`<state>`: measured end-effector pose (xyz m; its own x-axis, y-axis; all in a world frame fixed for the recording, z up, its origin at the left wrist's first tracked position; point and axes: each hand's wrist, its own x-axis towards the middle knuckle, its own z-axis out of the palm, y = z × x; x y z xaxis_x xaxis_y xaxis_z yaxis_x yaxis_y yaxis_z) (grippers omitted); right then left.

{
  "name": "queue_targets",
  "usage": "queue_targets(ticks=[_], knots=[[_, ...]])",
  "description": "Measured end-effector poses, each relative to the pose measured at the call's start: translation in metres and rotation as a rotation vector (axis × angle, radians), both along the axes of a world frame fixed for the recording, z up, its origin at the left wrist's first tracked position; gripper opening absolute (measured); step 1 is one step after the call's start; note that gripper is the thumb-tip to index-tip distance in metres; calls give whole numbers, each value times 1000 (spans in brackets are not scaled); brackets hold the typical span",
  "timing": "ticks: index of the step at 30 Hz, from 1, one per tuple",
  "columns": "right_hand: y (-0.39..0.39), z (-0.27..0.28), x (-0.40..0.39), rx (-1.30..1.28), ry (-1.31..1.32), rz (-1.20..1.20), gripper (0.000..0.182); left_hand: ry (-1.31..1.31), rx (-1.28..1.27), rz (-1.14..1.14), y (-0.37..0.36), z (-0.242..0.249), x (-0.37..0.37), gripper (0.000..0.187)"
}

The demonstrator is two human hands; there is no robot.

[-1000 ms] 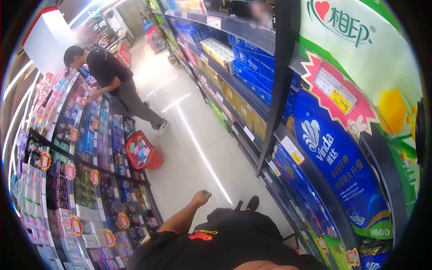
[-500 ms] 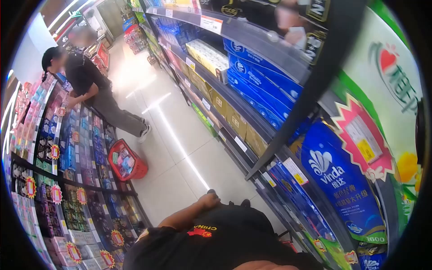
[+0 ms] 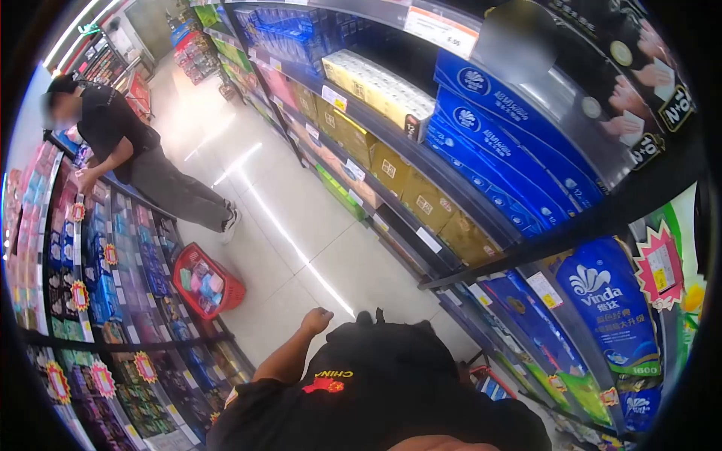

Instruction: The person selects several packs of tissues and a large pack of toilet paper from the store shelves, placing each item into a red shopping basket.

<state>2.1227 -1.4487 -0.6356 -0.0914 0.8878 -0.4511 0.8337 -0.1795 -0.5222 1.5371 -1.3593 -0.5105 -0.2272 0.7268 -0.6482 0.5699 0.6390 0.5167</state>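
My left hand [image 3: 316, 321] hangs in front of my black shirt [image 3: 376, 391], over the pale tiled floor [image 3: 301, 225] of a shop aisle. Its fingers are curled into a fist and I see nothing in it. It touches no shelf or product. The nearest things are the low shelves of small coloured packs [image 3: 113, 286] to its left and a red shopping basket [image 3: 203, 284] on the floor ahead of it. My right hand is out of view.
Another person [image 3: 120, 146] in a black top stands further up the aisle with a hand on the left shelves. On the right, tall shelves hold blue Vinda tissue packs [image 3: 519, 143], yellow boxes [image 3: 383, 90] and brown cartons [image 3: 421, 199].
The view has swung so that the right-hand shelves fill more of the frame. My left fist has shifted slightly to the left. The other person stays at the left shelves.
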Motion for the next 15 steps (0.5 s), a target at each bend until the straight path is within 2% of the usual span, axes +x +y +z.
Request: queue_targets(ticks=[4,7,10,15], knots=[[18,21,-60,-119,9,-56,29,-37,12,61,-2,-9,-38,49],[40,35,-101,-159,-94,47,31,-59,-4,183,-6,-11,-61,48],[64,44,-134,-178,-204,171,35,-54,-30,185,-13,-35,-81,48],[104,47,-174,-205,-363,342,40,-87,-96,213,-5,-29,-92,48]])
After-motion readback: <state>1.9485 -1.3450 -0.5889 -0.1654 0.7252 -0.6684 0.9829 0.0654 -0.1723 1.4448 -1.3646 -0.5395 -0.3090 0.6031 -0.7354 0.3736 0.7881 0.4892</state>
